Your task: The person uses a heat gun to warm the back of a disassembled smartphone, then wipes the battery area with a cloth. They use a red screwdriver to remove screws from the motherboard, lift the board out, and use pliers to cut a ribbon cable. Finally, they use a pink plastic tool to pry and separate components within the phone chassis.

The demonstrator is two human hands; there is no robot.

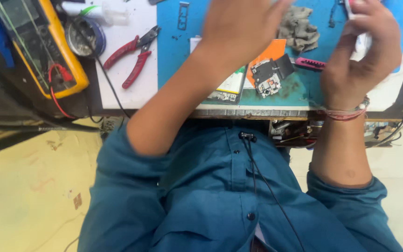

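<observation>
My left hand [239, 25] is raised, blurred, over the blue work mat [178, 56]; its fingertips run off the top edge, so what it holds is hidden. My right hand [357, 56], with thread bands at the wrist, is curled around a small white object [362, 44] above the mat's right side. Between the hands, on the mat, lies an opened phone circuit board [267, 77] with a black part attached. An orange piece [270, 50] is behind it, a flat phone part [231, 86] to its left, and a pink-handled tool [309, 64] to its right.
A grey crumpled cloth [298, 28] lies at the back of the mat. Red-handled pliers [134, 56] rest on the white bench top, with a round spool [85, 37] beyond them. A yellow multimeter [38, 42] with red and black leads sits far left. Cables hang at the right edge.
</observation>
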